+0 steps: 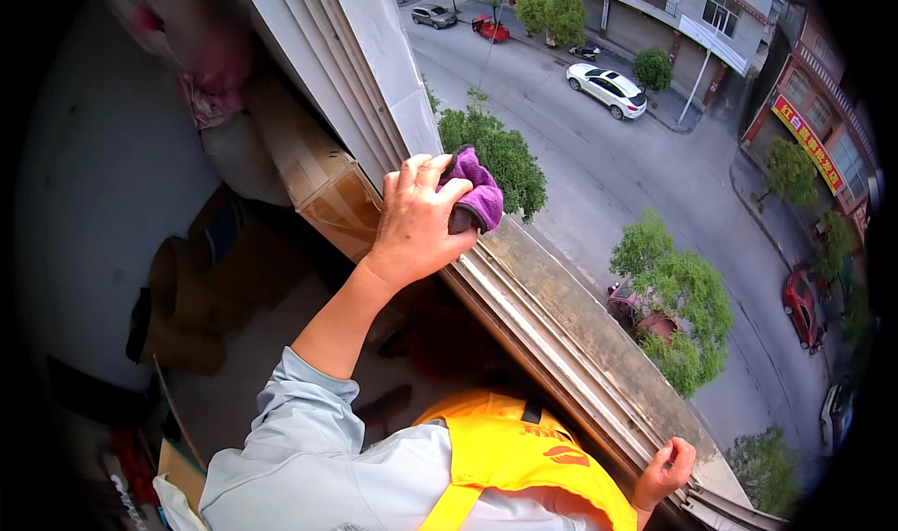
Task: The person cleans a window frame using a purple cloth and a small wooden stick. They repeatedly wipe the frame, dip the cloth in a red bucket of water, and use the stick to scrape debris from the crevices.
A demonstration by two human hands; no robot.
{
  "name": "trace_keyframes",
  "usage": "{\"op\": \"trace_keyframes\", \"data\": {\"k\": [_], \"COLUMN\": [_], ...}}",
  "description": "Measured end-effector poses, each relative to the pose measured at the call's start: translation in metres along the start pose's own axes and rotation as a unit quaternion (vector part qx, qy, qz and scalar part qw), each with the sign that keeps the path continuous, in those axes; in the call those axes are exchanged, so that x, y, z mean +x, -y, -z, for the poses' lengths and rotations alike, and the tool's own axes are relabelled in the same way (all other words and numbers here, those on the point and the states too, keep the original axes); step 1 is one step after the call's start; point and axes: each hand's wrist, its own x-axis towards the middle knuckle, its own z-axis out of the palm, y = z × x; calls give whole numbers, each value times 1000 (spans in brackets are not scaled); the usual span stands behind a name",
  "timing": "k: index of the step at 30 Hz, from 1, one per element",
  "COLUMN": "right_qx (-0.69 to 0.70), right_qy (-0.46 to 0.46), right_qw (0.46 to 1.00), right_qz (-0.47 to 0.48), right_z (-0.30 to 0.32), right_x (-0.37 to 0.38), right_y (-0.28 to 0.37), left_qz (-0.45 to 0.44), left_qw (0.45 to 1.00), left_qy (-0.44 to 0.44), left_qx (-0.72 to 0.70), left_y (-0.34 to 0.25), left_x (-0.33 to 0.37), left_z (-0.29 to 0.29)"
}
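Observation:
My left hand (418,218) is closed around a bunched purple cloth (481,187) with dark edging. It holds the cloth at the window opening, just above the sliding-window track (547,330), beside the white frame. Whether the cloth touches the track, I cannot tell. Lower right, my right hand (666,470) has its fingers curled over the window frame (697,505) near its lower end; what lies under the palm is hidden. My yellow apron (533,451) and grey sleeve are against the inner side of the sill.
Outside the track runs a weathered concrete ledge (561,292), with a drop to a street (561,110) with cars and trees below. White window panels (360,54) stand at upper left. Indoors, a taped cardboard box (313,175) sits against the wall, near a pink bag (215,96) and dim clutter.

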Motion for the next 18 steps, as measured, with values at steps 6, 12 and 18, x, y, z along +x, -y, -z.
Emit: {"op": "trace_keyframes", "data": {"k": [6, 12, 18], "right_qx": [-1, -9, 4], "right_qy": [-2, 8, 3], "right_qw": [1000, 1000, 1000], "right_qz": [-5, -14, -23], "right_z": [-3, -2, -1], "right_x": [-1, -3, -1], "right_y": [-2, -8, -5], "left_qz": [213, 183, 185], "left_qw": [959, 978, 969], "left_qy": [146, 71, 94], "left_qx": [-118, 65, 136], "left_y": [63, 75, 64], "left_x": [-18, -17, -9], "left_z": [-83, -113, -119]}}
